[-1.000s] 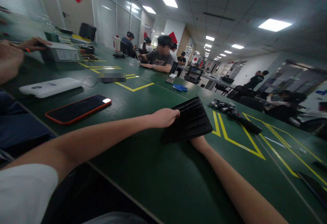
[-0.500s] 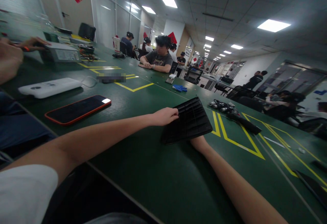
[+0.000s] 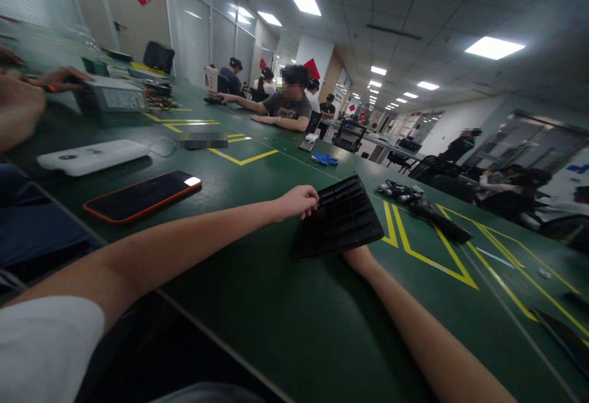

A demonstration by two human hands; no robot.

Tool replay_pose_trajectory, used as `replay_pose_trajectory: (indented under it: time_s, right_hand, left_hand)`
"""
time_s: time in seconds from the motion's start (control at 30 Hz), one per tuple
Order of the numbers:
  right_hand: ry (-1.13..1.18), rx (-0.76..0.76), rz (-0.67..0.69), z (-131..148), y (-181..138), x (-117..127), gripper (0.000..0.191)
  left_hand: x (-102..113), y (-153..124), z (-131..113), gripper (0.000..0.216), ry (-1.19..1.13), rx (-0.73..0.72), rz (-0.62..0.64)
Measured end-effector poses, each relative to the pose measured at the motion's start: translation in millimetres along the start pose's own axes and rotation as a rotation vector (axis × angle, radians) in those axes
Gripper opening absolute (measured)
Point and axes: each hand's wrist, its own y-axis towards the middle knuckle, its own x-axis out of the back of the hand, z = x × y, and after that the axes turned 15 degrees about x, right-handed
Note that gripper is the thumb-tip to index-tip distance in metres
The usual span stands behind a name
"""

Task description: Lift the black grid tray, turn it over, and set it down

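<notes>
Black, ribbed, four-sided, plastic-looking panel [image 3: 350, 216], tilted up over the smooth, dark green tabletop [image 3: 257, 292], ribbed face towards the viewer. Cannot tell if touching the tabletop at the low corner.

Bare left hand [image 3: 297, 202] at the panel's left edge, fingers curled inward; too fine to tell if pinching that edge or only brushing it. Bare right hand [image 3: 359, 257] at the panel's lower edge, mostly hidden behind; seemingly bearing the panel from underneath, but with finger positions out of sight, so cannot tell how firmly.

Apparently mid-handling, by judgement: panel already picked up and angled, not yet laid flat or let go. Anything further, not readable from this pose.

Left of the panel, a black-screened phone in an orange case [image 3: 142, 196]; farther left, a white, rounded, oblong device [image 3: 92, 156]. Beyond the panel, a crumpled blue glove [image 3: 324, 159]. Right of the panel, a black-and-silver cabled bundle [image 3: 401, 191], a long black bar-shaped object [image 3: 442, 222] and yellow tape lines [image 3: 442, 268].

Far left of the panel, a co-worker's hand [image 3: 69, 78] at a pale grey box [image 3: 115, 93]. Well beyond the panel, a seated co-worker in a dark T-shirt [image 3: 288, 108], then glass partitions [image 3: 225, 29] and bright rectangular ceiling lights [image 3: 494, 47].
</notes>
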Motion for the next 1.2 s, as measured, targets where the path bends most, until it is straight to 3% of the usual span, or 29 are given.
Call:
replay_pose_trajectory:
  time_s: [0.1, 0.17, 0.33, 0.53, 0.7, 0.8, 1.0, 1.1, 1.2]
  right_hand:
    - [-0.003, 0.015, 0.010, 0, 2, 0, 0.049]
    - [-0.026, 0.032, 0.016, -2, 0, 0, 0.051]
    - [-0.134, 0.101, 0.052, -11, -8, 0, 0.053]
    - [-0.121, 0.086, 0.014, -16, -12, -6, 0.054]
    - [-0.197, -0.049, 0.028, -25, -10, 0, 0.046]
    - [-0.321, -0.167, 0.040, -41, -10, 27, 0.044]
    - [-0.689, -0.515, 0.084, -97, -36, 87, 0.040]
    - [-0.764, -0.605, 0.202, -115, -49, 92, 0.039]
    - [-0.806, -0.604, 0.314, -117, -50, 88, 0.041]
  left_hand:
    - [1, 2, -1, 0.006, -0.260, 0.183, 0.091]
    - [1, 3, 1, 0.008, -0.214, 0.186, 0.093]
    - [-1, 3, 10, 0.045, 0.284, -0.051, 0.038]
    - [0, 0, 18, 0.053, 0.643, -0.341, -0.040]
    - [6, 13, 23, 0.048, 0.720, -0.318, -0.170]
    - [32, 39, 25, 0.046, 0.797, -0.252, -0.269]
    - [116, 104, 25, 0.039, 1.054, -0.043, -0.349]
    - [142, 128, 26, 0.039, 1.115, 0.015, -0.351]
    - [151, 144, 30, 0.043, 1.160, 0.063, -0.337]
